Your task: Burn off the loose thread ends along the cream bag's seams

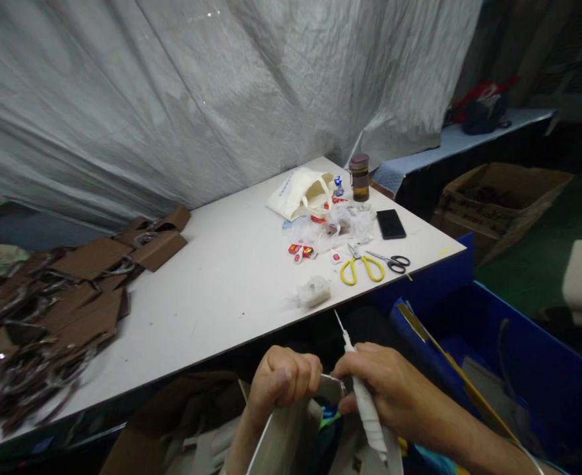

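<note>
Low in the picture, my left hand [287,376] is closed, its curled fingers gripping the upper edge of a pale, stiff-looking piece [284,439]. My right hand [387,382] is wrapped round a pointed tool like an awl [367,409], its handle bound in white. The tool's thin tip points up and away, close to the table's front edge. Thumb and fingers of my right hand are also near the pale piece's rim, but whether they touch it I cannot tell. Blue and green material [329,417] shows between my hands, partly hidden.
On the white table [216,284] lie yellow-handled scissors [361,267], black scissors [394,262], a phone [390,224], a cloth bag [298,191], a bottle [359,178] and a whitish wrapped lump [313,291]. Brown pieces [88,257] are heaped left. A blue bin [528,369] stands right.
</note>
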The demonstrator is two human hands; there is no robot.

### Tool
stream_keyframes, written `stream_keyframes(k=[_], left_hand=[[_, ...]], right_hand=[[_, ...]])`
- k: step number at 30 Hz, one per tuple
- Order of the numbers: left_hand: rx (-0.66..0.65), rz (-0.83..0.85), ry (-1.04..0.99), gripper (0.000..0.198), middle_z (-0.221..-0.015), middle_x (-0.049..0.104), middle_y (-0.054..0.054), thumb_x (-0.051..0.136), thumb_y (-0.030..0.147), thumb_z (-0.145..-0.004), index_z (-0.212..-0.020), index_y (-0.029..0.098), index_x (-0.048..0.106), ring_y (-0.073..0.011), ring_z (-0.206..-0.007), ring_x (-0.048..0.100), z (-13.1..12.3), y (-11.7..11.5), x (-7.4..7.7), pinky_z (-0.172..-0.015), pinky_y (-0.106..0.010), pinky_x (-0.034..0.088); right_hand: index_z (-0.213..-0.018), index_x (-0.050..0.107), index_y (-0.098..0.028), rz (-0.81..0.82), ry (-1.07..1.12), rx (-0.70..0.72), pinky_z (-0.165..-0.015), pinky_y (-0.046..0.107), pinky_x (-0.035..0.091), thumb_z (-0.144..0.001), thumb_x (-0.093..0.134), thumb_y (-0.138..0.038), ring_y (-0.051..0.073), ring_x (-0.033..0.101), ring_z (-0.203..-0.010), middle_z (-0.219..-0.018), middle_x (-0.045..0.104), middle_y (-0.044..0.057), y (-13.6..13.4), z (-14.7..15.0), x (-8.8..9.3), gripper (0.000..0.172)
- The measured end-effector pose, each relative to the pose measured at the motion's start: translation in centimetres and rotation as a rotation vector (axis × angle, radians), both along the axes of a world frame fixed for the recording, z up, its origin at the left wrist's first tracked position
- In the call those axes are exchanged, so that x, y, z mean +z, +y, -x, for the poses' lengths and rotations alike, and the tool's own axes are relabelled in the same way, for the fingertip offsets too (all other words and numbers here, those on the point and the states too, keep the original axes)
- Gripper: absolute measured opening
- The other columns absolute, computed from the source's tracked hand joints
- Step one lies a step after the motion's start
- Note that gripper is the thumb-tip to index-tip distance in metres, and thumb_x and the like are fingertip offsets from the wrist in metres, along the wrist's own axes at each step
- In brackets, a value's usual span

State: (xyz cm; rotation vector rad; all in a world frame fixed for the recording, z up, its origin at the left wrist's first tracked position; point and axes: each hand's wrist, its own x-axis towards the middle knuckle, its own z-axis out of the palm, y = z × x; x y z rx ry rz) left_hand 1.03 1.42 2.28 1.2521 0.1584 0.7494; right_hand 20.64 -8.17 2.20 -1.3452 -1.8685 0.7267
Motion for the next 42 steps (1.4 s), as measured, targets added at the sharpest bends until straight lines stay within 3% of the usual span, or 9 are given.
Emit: stream_keyframes(k=[6,15,19,21,23,26,29,37,42], left_hand=[[-0.055,0.041,-0.112,0.07,-0.032,0.025,0.003,0.055,0.048,-0.099,-0.039,0.022,0.029,-0.0134,-0.042,0.032,-0.2,0.1,-0.5,-0.049,-0.033,0.026],[0.05,0.052,-0.114,0.072,-0.03,0.023,0.003,0.057,0.048,-0.097,-0.036,0.022,0.028,-0.0125,-0.04,0.029,-0.1,-1.5,-0.8,-0.05,-0.033,0.029],[0.101,0.016,0.099,0.052,-0.053,0.058,-0.004,0.063,0.055,-0.092,-0.054,0.021,0.067,-0.0181,-0.059,0.055,0.1,-2.9,-0.1,-0.061,-0.032,0.045],[0.236,-0.079,0.326,0.042,-0.103,0.076,-0.011,0.065,0.06,-0.091,-0.103,0.023,0.081,-0.0286,-0.097,0.067,0.2,-3.3,0.0,-0.085,-0.04,0.054],[0.494,-0.306,0.588,0.055,-0.147,0.06,-0.012,0.066,0.056,-0.093,-0.14,0.027,0.064,-0.0352,-0.134,0.053,0.4,-3.4,-0.2,-0.112,-0.051,0.044],[0.877,-0.696,0.867,0.066,-0.165,0.04,-0.012,0.068,0.044,-0.095,-0.155,0.029,0.045,-0.0355,-0.155,0.028,0.7,-3.1,-0.9,-0.126,-0.059,0.021],[1.031,-0.828,0.905,0.079,-0.17,0.03,-0.012,0.068,0.043,-0.095,-0.162,0.028,0.031,-0.0346,-0.159,0.018,0.9,-2.9,-1.2,-0.128,-0.059,0.017],[0.972,0.007,0.608,0.067,-0.17,0.034,-0.006,0.042,0.063,-0.102,-0.161,0.031,0.035,-0.0266,-0.159,0.025,1.0,-2.9,-1.9,-0.131,-0.045,0.018],[0.933,0.2,0.503,0.07,-0.169,0.036,-0.007,0.043,0.066,-0.101,-0.16,0.028,0.037,-0.0253,-0.158,0.026,0.3,-2.9,-3.4,-0.13,-0.044,0.02]], right_hand=[[-0.09,0.074,-0.019,-0.105,0.134,0.054,-0.066,0.025,0.041,-0.078,0.092,-0.019,0.015,0.065,-0.07,-0.073,0.072,-0.001,0.4,-0.2,-1.7,0.021],[-0.081,0.074,-0.018,0.083,0.369,0.049,-0.064,0.021,0.042,-0.081,0.084,-0.015,0.012,0.06,-0.068,-0.072,0.067,-0.003,0.4,0.0,-0.9,0.01],[-0.085,0.068,-0.018,0.177,0.409,-0.122,-0.059,0.023,0.039,-0.086,0.07,-0.02,0.012,0.052,-0.063,-0.069,0.059,-0.004,-0.8,1.1,-2.9,0.003],[-0.086,0.068,-0.018,0.208,0.453,-0.16,-0.058,0.023,0.04,-0.091,0.066,-0.028,0.012,0.052,-0.062,-0.071,0.059,-0.003,-1.5,1.4,-4.0,0.011],[-0.084,0.069,-0.019,0.215,0.47,-0.175,-0.059,0.024,0.041,-0.093,0.066,-0.035,0.013,0.053,-0.064,-0.071,0.06,-0.002,-2.2,1.5,-4.9,0.019],[-0.082,0.071,-0.021,0.202,0.429,-0.191,-0.062,0.025,0.043,-0.093,0.067,-0.038,0.016,0.056,-0.068,-0.073,0.062,0.0,-3.0,1.5,-5.8,0.021],[-0.083,0.071,-0.023,0.155,0.376,-0.169,-0.068,0.027,0.048,-0.093,0.066,-0.035,0.019,0.061,-0.076,-0.08,0.065,0.002,-3.5,1.7,-6.4,0.017],[-0.106,0.072,-0.029,0.127,0.424,0.038,-0.082,0.025,0.055,-0.105,0.052,-0.037,0.02,0.069,-0.091,-0.1,0.071,0.004,-4.0,2.2,-6.8,0.022],[-0.095,0.071,-0.024,0.105,0.355,-0.031,-0.068,0.021,0.053,-0.102,0.056,-0.036,0.018,0.069,-0.078,-0.087,0.07,0.003,-4.0,1.8,-8.1,0.021]])
